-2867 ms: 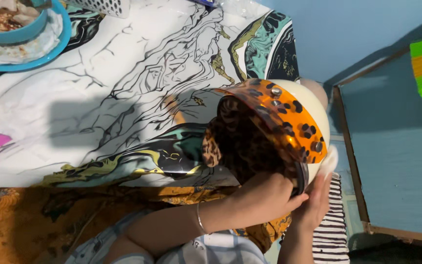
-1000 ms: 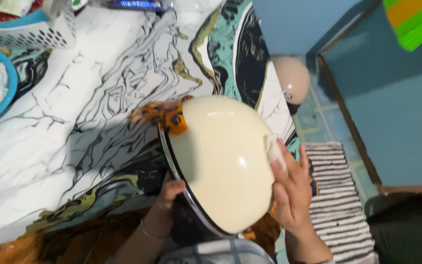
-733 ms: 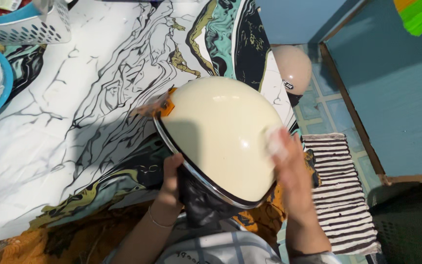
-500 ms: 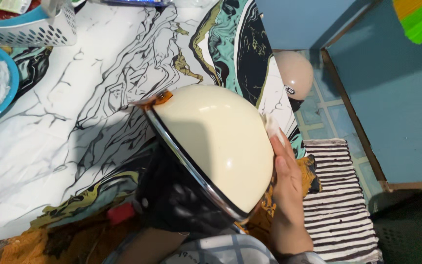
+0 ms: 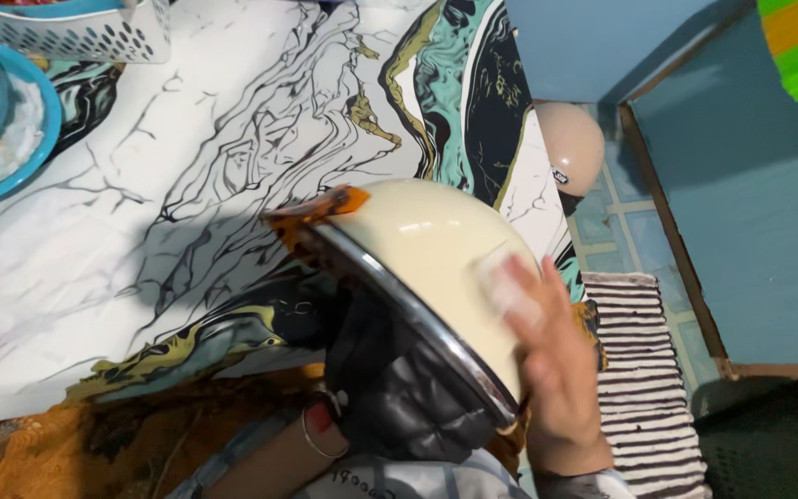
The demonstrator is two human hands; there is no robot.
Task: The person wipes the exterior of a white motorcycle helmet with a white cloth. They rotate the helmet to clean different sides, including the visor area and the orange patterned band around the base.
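Cream helmet (image 5: 417, 249) tilted over worktop (image 5: 140, 231) edge, dome up-right, chrome rim running diagonal, black lining facing you. Your right hand (image 5: 547, 370) flat on dome, fingers pressing small white cloth (image 5: 502, 288). Left hand hidden inside shell, only wrist (image 5: 320, 434) showing; grip state cannot tell. Versus half second back: cloth lower on dome, helmet rolled further.

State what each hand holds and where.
Right hand presses a white wipe on the cream helmet shell; left hand is hidden inside its black lining.
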